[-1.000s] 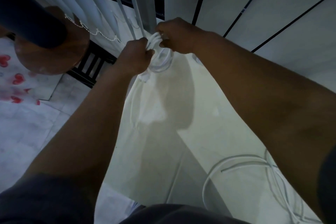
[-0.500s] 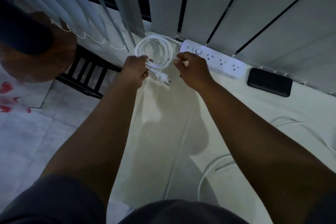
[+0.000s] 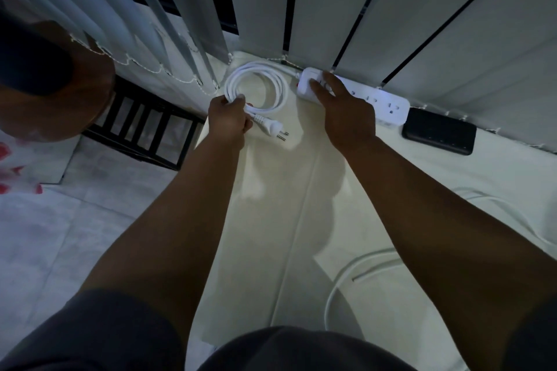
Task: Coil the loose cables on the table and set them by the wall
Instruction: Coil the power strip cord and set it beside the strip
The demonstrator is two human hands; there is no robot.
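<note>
A coiled white cable [image 3: 271,84] lies flat in the far left corner of the pale table [image 3: 271,205], close to the blinds. My left hand [image 3: 229,120] grips the coil at its near side, where the plug [image 3: 272,128] sticks out to the right. The cable runs into a white power strip [image 3: 379,101] lying along the wall. My right hand [image 3: 346,111] rests on the strip's left end with straight fingers. Another loose white cable [image 3: 355,274] lies in loops at the near right, partly hidden by my right arm.
A black flat device [image 3: 438,135] lies right of the power strip by the wall. Vertical blinds [image 3: 331,9] hang behind the table. A black slatted rack [image 3: 141,126] and a round wooden object [image 3: 60,105] stand beside the table's left edge.
The coil went from being held up between both hands to lying flat in the corner. My right hand left it and moved right onto the power strip.
</note>
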